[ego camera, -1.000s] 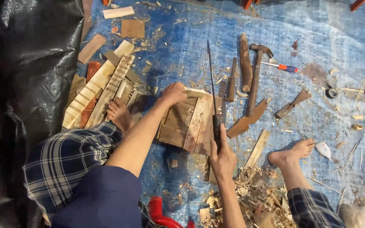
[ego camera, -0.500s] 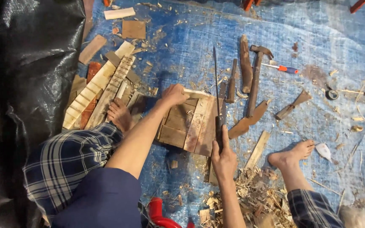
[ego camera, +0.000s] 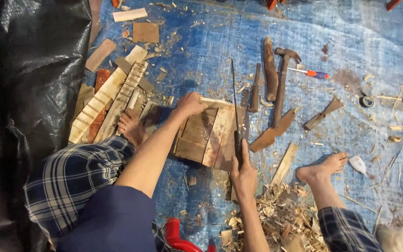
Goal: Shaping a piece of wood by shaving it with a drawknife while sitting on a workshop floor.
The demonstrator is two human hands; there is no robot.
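Observation:
I sit on a blue tarp with both bare feet out. My left hand (ego camera: 190,103) grips the far top edge of a small panel of joined wooden slats (ego camera: 207,135) lying in front of me. My right hand (ego camera: 243,171) is shut on the handle of a long thin saw (ego camera: 234,100), whose blade points away from me and lies across the right side of the panel. My left foot (ego camera: 131,127) rests beside the panel's left edge.
A hammer (ego camera: 281,84), a wooden-handled tool (ego camera: 269,69), a red-handled screwdriver (ego camera: 309,73) and wood offcuts lie beyond the panel. Notched wooden strips (ego camera: 110,100) lie at left by black plastic sheeting (ego camera: 29,79). Wood shavings (ego camera: 281,219) pile near my right foot (ego camera: 323,169).
The saw blade has shifted slightly along the panel's right side with my right hand. My left hand stays on the panel's far edge.

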